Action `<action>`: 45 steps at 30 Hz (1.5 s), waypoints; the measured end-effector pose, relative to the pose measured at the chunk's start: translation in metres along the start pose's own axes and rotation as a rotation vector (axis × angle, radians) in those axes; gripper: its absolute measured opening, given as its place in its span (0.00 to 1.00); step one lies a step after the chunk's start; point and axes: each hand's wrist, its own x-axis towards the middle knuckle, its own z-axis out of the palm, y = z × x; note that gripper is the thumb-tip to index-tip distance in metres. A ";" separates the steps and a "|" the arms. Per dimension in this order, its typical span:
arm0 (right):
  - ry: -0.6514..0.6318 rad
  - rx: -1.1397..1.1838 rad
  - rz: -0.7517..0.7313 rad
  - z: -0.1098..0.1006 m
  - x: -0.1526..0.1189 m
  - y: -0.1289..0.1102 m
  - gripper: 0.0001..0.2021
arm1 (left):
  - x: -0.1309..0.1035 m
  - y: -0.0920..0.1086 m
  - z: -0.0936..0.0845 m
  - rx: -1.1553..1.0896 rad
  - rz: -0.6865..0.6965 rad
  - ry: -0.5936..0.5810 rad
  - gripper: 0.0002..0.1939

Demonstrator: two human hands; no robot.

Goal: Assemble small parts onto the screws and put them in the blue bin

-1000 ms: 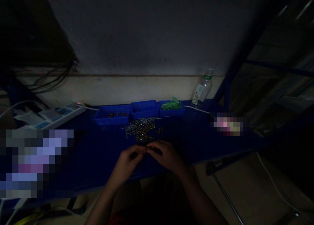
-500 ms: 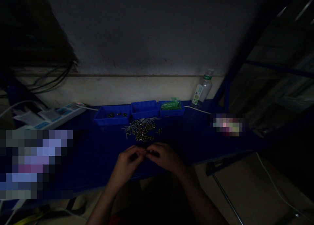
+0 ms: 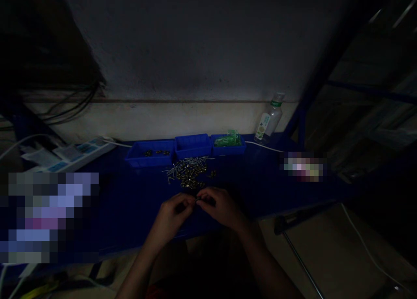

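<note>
My left hand (image 3: pixel 176 210) and my right hand (image 3: pixel 217 204) meet fingertip to fingertip over the front of the blue table (image 3: pixel 130 212). Thumb and fingers are pinched together on each, around something small and dark that I cannot make out. Just beyond them lies a pile of small brass-coloured metal parts (image 3: pixel 190 174), with thin silvery pins (image 3: pixel 197 161) on its far side. A few more brass-coloured pieces (image 3: pixel 213 174) lie to the right of the pile.
Behind the pile stand a blue tray (image 3: pixel 150 161) with some metal parts, a middle blue tray (image 3: pixel 193 151) and one holding green plastic (image 3: pixel 227 140). A clear bottle (image 3: pixel 269 121) leans at the wall. A power strip (image 3: pixel 78 155) lies left. Blurred patches cover both sides.
Both hands have shifted very slightly to the right in the view, along with small movement of the whole scene. Their fingertips still meet in a pinch.
</note>
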 end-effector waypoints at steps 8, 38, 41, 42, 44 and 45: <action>-0.049 0.036 -0.046 -0.005 -0.001 -0.006 0.05 | 0.003 0.001 0.002 0.028 0.014 -0.095 0.08; -0.079 -0.146 0.031 0.000 0.003 -0.003 0.06 | 0.027 0.003 -0.060 0.268 0.046 0.287 0.11; -0.071 -0.121 0.051 0.000 0.003 -0.003 0.06 | 0.063 -0.010 -0.099 0.404 -0.017 0.471 0.16; -0.065 -0.114 0.058 0.000 0.003 -0.003 0.06 | 0.073 -0.014 -0.108 0.448 -0.047 0.482 0.18; -0.045 -0.096 0.071 0.001 0.004 -0.001 0.05 | 0.085 -0.021 -0.117 0.504 -0.088 0.481 0.22; -0.031 -0.087 0.073 0.002 0.004 0.000 0.05 | 0.086 -0.023 -0.116 0.522 -0.083 0.471 0.24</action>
